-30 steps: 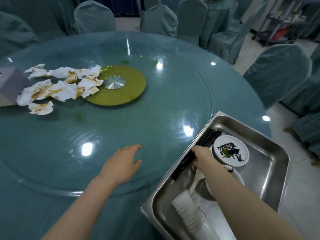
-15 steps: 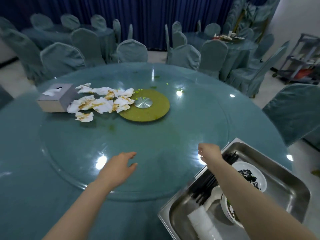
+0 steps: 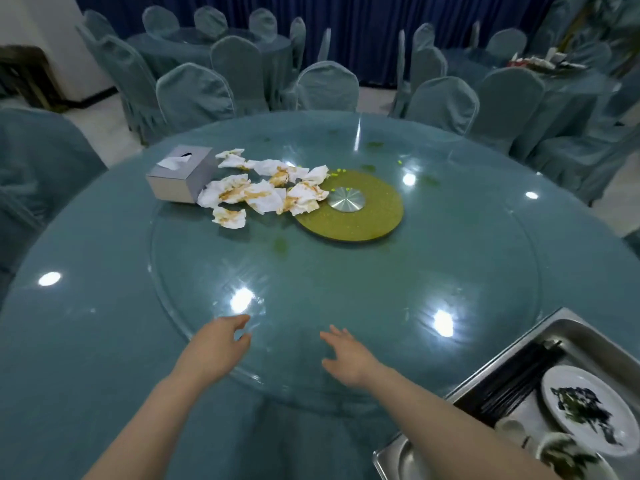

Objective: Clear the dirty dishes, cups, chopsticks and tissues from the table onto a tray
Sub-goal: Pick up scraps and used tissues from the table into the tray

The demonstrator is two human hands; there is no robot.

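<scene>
A restaurant banquet hall: a big round table (image 3: 104, 341) with a glass turntable (image 3: 346, 289), ringed by cloth-covered chairs (image 3: 194, 95), more such dressed tables (image 3: 207, 43) far behind, and dark blue curtains (image 3: 363, 26) along the far wall.

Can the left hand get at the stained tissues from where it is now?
Probably yes, with a long lean. The left hand is open and empty near the turntable's near edge; the stained tissues lie far across the bare glass, with nothing standing between.
</scene>
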